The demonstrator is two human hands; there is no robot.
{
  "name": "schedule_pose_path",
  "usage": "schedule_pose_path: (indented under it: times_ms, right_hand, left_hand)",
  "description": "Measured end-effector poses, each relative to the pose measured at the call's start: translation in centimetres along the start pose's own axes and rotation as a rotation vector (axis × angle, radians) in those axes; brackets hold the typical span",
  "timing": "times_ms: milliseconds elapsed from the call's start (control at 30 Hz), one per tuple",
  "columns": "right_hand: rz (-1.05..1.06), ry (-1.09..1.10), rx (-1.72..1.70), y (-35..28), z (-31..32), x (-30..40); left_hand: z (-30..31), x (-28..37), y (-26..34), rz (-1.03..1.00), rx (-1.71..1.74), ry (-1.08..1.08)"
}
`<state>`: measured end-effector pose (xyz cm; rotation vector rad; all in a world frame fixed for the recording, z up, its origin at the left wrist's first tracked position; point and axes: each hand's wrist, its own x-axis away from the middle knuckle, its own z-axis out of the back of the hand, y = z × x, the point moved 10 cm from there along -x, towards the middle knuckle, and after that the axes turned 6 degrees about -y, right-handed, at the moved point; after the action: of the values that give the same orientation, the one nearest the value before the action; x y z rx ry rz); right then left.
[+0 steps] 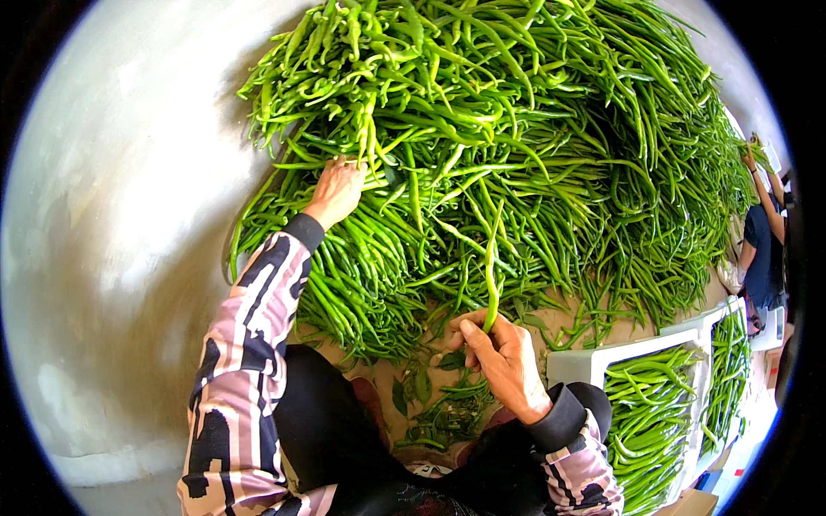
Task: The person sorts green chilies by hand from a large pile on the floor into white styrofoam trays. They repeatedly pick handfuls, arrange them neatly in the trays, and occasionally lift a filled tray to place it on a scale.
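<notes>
A huge heap of long green chili peppers spreads before me. My left hand reaches into the heap's left side, its fingers at some peppers and partly hidden; whether they grip one is not plain. Between thumb and fingers of my right hand, a single light green chili pepper stands nearly upright, held by its lower end. Below my left hand lies a bundle of peppers, mostly lined up side by side.
At my right, a white foam box holds chili peppers, with another pepper-filled foam box beyond it. Leaves and stray peppers lie on the floor between my feet. A pale wall rises at left. Another person is at far right.
</notes>
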<state>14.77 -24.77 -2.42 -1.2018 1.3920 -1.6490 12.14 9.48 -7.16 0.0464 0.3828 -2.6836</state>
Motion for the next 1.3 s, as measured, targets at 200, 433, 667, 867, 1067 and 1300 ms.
schedule_pose_path:
  times_ms: [200, 433, 667, 867, 1067, 1300]
  right_hand:
    - [0.021, 0.004, 0.001, -0.3, 0.1, 0.1]
    - [0.044, 0.065, -0.018, -0.2, 2.0, 1.3]
    - [0.032, 0.024, -0.043, -0.8, 1.1, 1.4]
    - [0.017, 0.052, -0.022, -0.6, 1.1, 1.4]
    - [0.051, 0.006, 0.025, -1.2, -0.4, 1.1]
    - [0.077, 0.053, 0.031, -1.5, 0.2, 1.5]
  left_hand:
    - [-0.6, -1.0, -0.2, -0.001, 0.053, 0.046]
    - [-0.1, -1.0, 0.0, -0.137, 0.009, -0.078]
    - [-0.1, -1.3, -0.1, -0.078, 0.134, 0.008]
    - [1.1, -2.3, 1.5, -0.035, 0.016, -0.03]
    - [-1.0, -0.8, 0.8, 0.253, 0.129, -0.117]
    - [-5.2, 0.0, -1.2, 0.371, 0.751, -0.435]
